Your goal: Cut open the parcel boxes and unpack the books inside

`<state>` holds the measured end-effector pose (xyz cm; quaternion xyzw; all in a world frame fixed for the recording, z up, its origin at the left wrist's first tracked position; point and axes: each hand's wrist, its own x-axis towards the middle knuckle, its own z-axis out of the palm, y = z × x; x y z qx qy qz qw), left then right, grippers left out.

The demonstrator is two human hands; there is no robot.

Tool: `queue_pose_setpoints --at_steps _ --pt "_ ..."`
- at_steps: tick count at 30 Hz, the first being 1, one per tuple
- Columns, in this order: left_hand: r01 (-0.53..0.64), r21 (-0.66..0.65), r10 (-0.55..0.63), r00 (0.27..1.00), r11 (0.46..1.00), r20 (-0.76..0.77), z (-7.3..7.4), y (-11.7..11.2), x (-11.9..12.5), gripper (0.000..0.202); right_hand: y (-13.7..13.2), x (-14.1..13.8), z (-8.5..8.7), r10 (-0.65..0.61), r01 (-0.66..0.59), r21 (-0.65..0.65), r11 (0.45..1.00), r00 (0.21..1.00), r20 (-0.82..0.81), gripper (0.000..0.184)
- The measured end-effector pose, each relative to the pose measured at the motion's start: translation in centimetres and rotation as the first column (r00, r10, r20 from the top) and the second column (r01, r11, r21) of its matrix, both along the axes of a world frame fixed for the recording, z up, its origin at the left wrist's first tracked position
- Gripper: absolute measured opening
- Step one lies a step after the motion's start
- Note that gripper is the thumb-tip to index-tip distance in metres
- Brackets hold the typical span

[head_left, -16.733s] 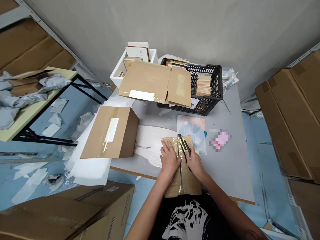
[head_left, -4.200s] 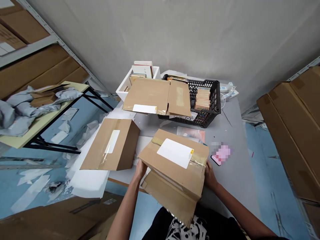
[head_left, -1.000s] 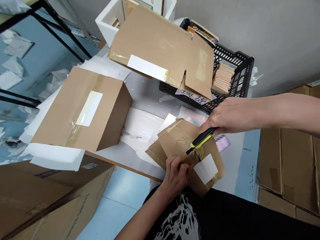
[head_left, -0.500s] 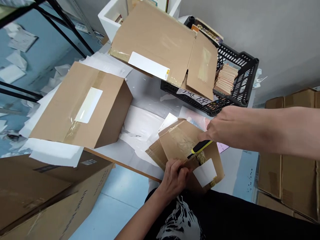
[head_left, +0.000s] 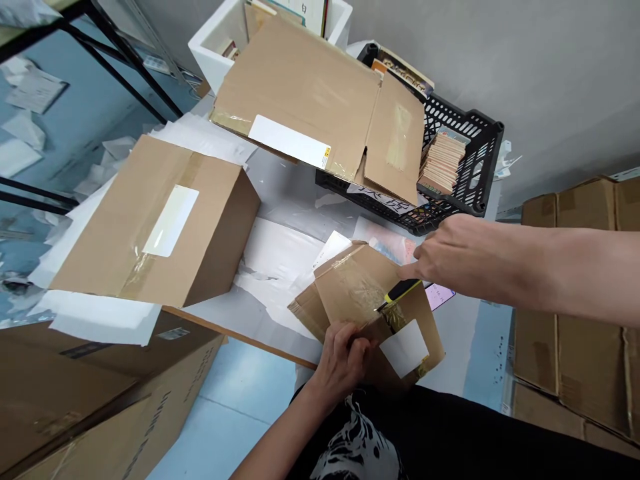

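Observation:
A small brown carton (head_left: 350,280) with clear tape and a white label leans at the table's near edge, against my body. My left hand (head_left: 345,357) is closed on its lower left edge, fingers curled over the cardboard. In my right hand (head_left: 435,257) is a black and yellow utility knife (head_left: 403,291), its tip pointing left and down at the taped flap. The fingers of that hand are wrapped round the handle and partly hidden behind the wrist. Beside the carton, a phone with a lit pinkish screen (head_left: 440,295) lies partly covered by the cardboard.
A large taped box (head_left: 145,220) sits on white sheets at the left. Behind, an opened flat carton (head_left: 305,93) covers part of a black crate (head_left: 475,153) holding a stack of small books (head_left: 444,160). More cartons (head_left: 565,300) stand at the right, and a big box (head_left: 115,400) stands lower left.
The view has shifted slightly, moving the whole scene in the picture. Both hands keep their grips, and the knife stays at the taped flap with hardly any visible movement.

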<state>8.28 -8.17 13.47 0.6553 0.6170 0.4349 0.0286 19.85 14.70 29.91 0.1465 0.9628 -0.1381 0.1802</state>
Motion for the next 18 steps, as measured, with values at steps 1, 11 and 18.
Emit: queue_pose_setpoints --at_steps 1,11,18 --pt "-0.002 -0.004 0.002 1.000 1.000 0.001 0.1 0.0 0.0 0.018 0.0 0.0 0.0 -0.004 0.004 0.001 1.000 1.000 0.003 0.014" --pt "0.005 -0.008 -0.005 1.000 1.000 -0.007 0.0 0.4 -0.1 0.015 -0.3 0.0 1.2 0.129 -0.147 0.115 0.982 0.980 0.150 0.012" --pt "0.007 -0.001 -0.007 1.000 1.000 -0.016 0.2 0.3 0.3 0.015 0.2 2.3 0.8 0.193 -0.215 0.227 0.950 0.975 0.113 0.029"
